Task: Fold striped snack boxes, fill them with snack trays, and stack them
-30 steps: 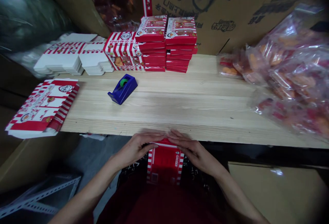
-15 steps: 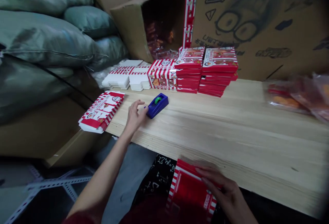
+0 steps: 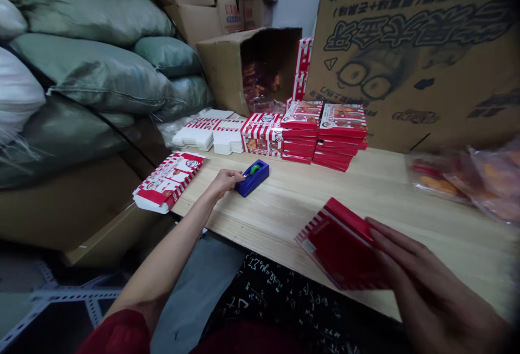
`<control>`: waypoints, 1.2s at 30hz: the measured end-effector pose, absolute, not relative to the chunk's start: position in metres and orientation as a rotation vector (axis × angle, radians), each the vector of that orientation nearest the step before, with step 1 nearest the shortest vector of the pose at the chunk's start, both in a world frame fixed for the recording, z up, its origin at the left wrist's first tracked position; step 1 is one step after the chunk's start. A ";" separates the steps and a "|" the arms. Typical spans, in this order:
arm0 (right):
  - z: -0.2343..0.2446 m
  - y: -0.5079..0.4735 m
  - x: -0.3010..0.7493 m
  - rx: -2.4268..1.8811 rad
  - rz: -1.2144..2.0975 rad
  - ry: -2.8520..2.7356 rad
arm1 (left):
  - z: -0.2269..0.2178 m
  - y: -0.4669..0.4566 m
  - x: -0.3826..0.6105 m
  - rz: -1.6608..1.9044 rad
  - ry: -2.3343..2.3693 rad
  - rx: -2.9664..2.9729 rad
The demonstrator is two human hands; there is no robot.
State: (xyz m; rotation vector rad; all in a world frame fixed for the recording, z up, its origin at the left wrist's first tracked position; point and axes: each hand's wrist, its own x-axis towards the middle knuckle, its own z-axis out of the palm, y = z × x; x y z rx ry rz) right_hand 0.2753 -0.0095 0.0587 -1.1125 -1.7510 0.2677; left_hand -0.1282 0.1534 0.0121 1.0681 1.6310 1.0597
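Observation:
My left hand (image 3: 226,181) reaches out across the wooden table (image 3: 406,218) and touches the near end of a blue tape dispenser (image 3: 252,177), fingers curled against it. My right hand (image 3: 422,278) holds a red and white striped box (image 3: 339,243) over the table's front edge, fingers lying flat along its right side. Two stacks of closed red boxes (image 3: 325,134) stand at the back of the table.
A pile of flat striped cartons (image 3: 168,182) overhangs the table's left end. White folded cartons (image 3: 209,134) lie behind it. Bags of packed goods (image 3: 467,180) sit at the right. Cardboard boxes (image 3: 414,56) and green sacks (image 3: 89,72) close off the back and left.
My left hand left the striped box and reached out to the tape dispenser. My right hand lifted the box up and right over the table. The view swung left.

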 end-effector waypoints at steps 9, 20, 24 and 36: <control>0.047 0.019 0.253 -1.085 0.242 -1.876 | -0.021 0.121 -0.128 1.306 1.533 0.993; 0.055 0.012 0.241 -1.086 0.264 -1.856 | 0.020 0.056 -0.067 1.554 1.630 1.151; 0.059 0.006 0.230 -1.125 0.273 -1.785 | 0.068 0.016 0.026 1.435 1.248 1.164; 0.064 0.009 0.241 -1.058 0.299 -1.880 | 0.060 0.040 0.074 1.183 0.888 0.844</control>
